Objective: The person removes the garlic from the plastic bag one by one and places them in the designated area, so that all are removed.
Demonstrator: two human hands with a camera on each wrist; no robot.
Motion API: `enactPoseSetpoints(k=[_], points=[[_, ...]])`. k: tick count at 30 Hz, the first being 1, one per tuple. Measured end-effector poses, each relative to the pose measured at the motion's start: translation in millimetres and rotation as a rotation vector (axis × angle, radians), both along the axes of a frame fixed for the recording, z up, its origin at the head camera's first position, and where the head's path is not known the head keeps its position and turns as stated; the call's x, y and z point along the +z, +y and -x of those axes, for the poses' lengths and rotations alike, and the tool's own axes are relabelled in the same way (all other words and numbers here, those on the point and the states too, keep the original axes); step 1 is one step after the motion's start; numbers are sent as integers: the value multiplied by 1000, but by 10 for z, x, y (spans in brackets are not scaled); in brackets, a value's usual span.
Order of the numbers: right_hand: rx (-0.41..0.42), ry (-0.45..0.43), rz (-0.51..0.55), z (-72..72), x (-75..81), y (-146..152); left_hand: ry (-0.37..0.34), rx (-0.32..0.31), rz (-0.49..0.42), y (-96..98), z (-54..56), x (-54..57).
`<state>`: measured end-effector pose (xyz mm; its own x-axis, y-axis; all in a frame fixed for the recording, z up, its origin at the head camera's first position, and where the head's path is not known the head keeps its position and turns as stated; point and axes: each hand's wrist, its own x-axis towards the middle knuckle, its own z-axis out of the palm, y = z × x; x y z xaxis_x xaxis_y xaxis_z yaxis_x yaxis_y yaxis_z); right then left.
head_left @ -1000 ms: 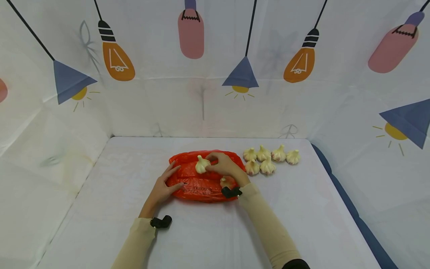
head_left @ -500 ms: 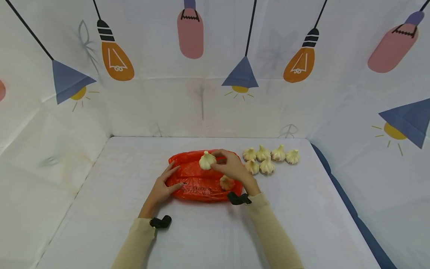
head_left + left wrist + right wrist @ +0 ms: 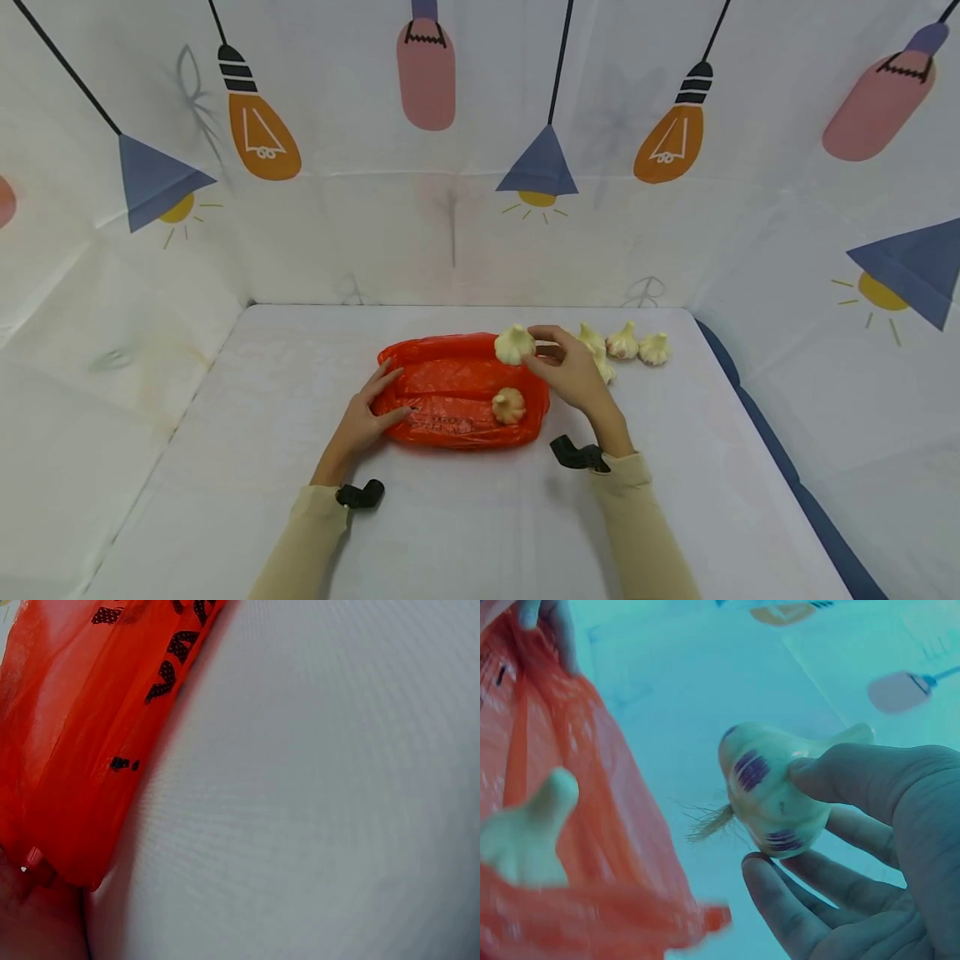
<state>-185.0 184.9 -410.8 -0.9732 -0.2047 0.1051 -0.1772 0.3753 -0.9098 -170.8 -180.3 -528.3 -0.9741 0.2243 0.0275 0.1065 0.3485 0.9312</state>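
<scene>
My right hand (image 3: 573, 371) pinches a garlic bulb (image 3: 514, 345) between thumb and fingers, over the far right corner of a red plastic bag (image 3: 435, 383). In the right wrist view this bulb (image 3: 769, 791) shows purple streaks and a tuft of roots. The bag lies spread on the table with raised edges and black print. A second garlic bulb (image 3: 508, 406) sits in its right end. At the bag's left end, my left hand (image 3: 363, 421) rests with fingers and thumb spread over the edge. Little of that hand shows in the left wrist view, beside the red plastic (image 3: 82, 735).
Several more garlic bulbs (image 3: 622, 341) stand in a group at the back right of the white table (image 3: 450, 533), partly hidden behind my right hand. A white cloth (image 3: 337, 233) printed with lamps and bulbs encloses the table's back and sides.
My right hand has carried the garlic bulb rightward, from above the bag's middle to its far right corner. The bulb in the bag is now fully uncovered. My left hand has stayed put.
</scene>
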Motion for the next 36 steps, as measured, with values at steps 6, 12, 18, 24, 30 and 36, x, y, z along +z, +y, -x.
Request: enactPoseSetpoints(k=[6,12,18,24,30,36], points=[[-91,16,-7,-41,-34,230,1,4,14,-17,26,-57],[-146,20,-7,-115,-60,424,7,1,25,-14,23,-53],[-202,42,50,-181,-64,577,21,-2,31,-21,34,-70],[-292,85,61,-206,-112,738,25,-5,20,-21,31,-66],[-346,81,62,-225,-186,886,24,2,19,-20,24,-61],[-419,64,40,-268,-255,1054,12,0,14,-21,22,-48]])
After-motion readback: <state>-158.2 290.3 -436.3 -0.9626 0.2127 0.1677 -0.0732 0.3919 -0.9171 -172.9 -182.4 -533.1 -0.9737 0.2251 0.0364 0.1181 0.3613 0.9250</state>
